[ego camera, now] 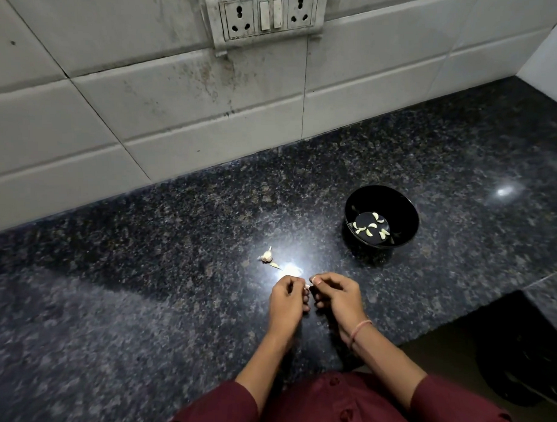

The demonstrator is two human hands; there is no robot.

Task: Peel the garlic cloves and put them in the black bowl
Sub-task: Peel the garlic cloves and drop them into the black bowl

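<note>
My left hand (288, 297) and my right hand (335, 292) meet over the dark counter, fingers curled. Between their fingertips they pinch a small pale garlic clove (307, 286), mostly hidden by the fingers. The black bowl (397, 203) stands on the counter up and to the right of my hands, with several peeled white cloves (371, 228) on its bottom. What is left of a garlic bulb (266, 255) lies on the counter to the upper left of my hands, with a bit of peel (275, 265) beside it.
The speckled black granite counter (147, 278) runs back to a white tiled wall (172, 104) with a switch and socket plate (268, 15). At the right the counter's front edge steps back, with dark floor (513, 360) below. A bright light glare sits just above my hands.
</note>
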